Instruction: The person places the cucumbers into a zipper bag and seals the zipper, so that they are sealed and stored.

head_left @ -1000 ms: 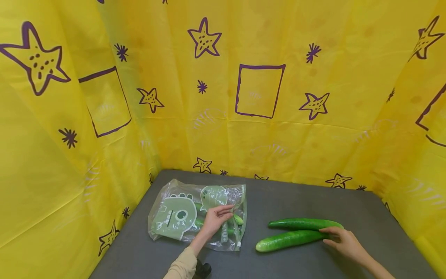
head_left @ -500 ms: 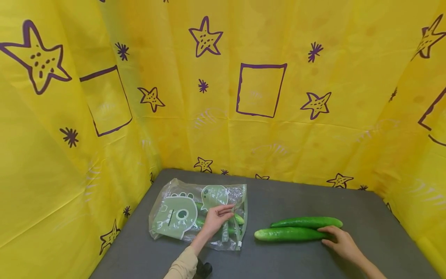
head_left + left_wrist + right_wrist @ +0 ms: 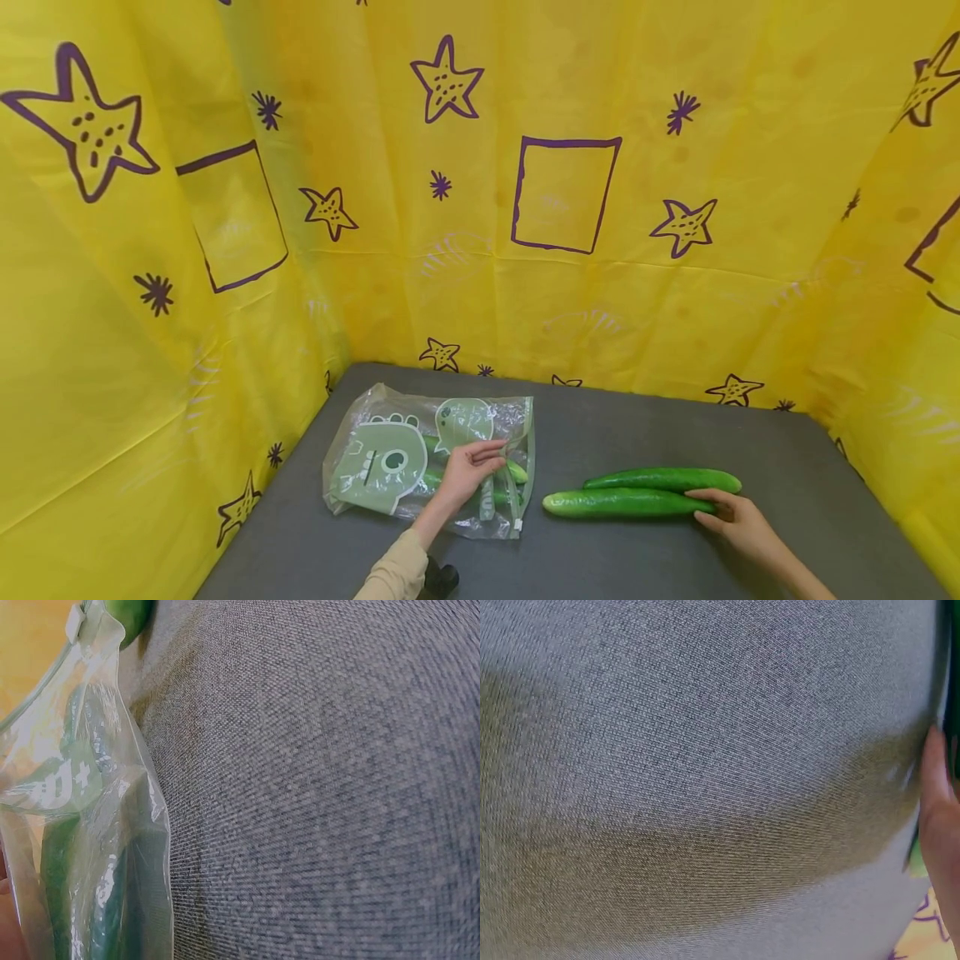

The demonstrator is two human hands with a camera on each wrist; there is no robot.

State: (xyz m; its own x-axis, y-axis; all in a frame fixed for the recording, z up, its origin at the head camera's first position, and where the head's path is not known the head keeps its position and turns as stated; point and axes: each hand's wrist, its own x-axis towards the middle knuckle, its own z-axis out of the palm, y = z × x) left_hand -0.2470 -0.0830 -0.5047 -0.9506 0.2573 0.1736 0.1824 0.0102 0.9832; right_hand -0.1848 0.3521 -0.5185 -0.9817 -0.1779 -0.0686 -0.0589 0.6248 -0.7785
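A clear zip bag (image 3: 375,475) with green cartoon prints lies flat at the left of the head view, with cucumbers inside. My left hand (image 3: 467,475) pinches the upper film near the bag's right-hand opening. The white zip slider (image 3: 517,525) sits at the near corner, also at the top of the left wrist view. Right of the bag, a near cucumber (image 3: 615,502) and a far cucumber (image 3: 667,479) lie side by side. My right hand (image 3: 742,527) grips the near cucumber's right end between thumb and fingers. Only a sliver of dark green cucumber (image 3: 954,697) shows in the right wrist view.
A dark grey cloth-covered table (image 3: 637,425) carries everything. Yellow curtains (image 3: 562,292) with purple star drawings enclose it at the back and both sides. A small black object (image 3: 442,577) shows beside the left sleeve (image 3: 393,571).
The near cucumber's left end has swung away from me, bringing it nearly parallel to the far one, and then slid slightly left toward the bag. My left hand stays on the bag.
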